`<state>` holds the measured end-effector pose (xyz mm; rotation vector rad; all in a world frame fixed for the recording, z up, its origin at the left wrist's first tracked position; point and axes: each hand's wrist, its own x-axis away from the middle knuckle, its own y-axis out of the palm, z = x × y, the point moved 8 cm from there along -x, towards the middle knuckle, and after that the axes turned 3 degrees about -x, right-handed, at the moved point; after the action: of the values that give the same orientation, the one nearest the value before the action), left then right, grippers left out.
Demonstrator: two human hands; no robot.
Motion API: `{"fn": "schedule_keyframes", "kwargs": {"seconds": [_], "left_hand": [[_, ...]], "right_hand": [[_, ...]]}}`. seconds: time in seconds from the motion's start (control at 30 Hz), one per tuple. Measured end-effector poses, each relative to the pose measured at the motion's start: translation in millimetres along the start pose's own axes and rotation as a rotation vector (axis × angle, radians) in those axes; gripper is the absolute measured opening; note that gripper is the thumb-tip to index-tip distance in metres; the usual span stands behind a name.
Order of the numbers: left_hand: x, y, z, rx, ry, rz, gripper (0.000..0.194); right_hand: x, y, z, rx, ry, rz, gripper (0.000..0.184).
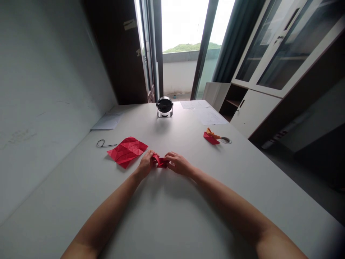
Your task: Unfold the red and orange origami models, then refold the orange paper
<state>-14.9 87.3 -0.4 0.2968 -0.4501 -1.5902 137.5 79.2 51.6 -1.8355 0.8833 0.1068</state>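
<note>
Both of my hands meet at a small piece of folded red paper (162,163) in the middle of the white table. My left hand (147,160) pinches its left end, where a flap curls up. On the other end, the fingers of my right hand (176,162) are closed on the paper's edge. Left of my left hand lies a creased red paper sheet (128,149), opened out and covered with fold lines. Some of the folded paper is hidden behind my fingers.
A round black device in a silver stand (164,107) is at the table's far edge. Folded red and orange paper pieces (211,136) lie on the right beside a round cable hole (226,140). A black looped cord (101,143) and white papers (107,121) lie on the left.
</note>
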Motion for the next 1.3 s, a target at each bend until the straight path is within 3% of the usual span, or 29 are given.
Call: {"fn": "schedule_keyframes", "kwargs": {"seconds": [0.47, 1.03, 1.3], "left_hand": [[0, 2.1, 4, 0.001, 0.028, -0.019, 0.025], [5, 7.2, 6, -0.044, 0.008, -0.027, 0.025], [2, 3.2, 4, -0.063, 0.022, -0.024, 0.023]], "right_hand": [[-3, -9, -12, -0.016, -0.069, 0.064, 0.018], [-1, -2, 3, -0.149, 0.082, 0.027, 0.017], [1, 0, 5, -0.158, 0.079, 0.015, 0.018]]}}
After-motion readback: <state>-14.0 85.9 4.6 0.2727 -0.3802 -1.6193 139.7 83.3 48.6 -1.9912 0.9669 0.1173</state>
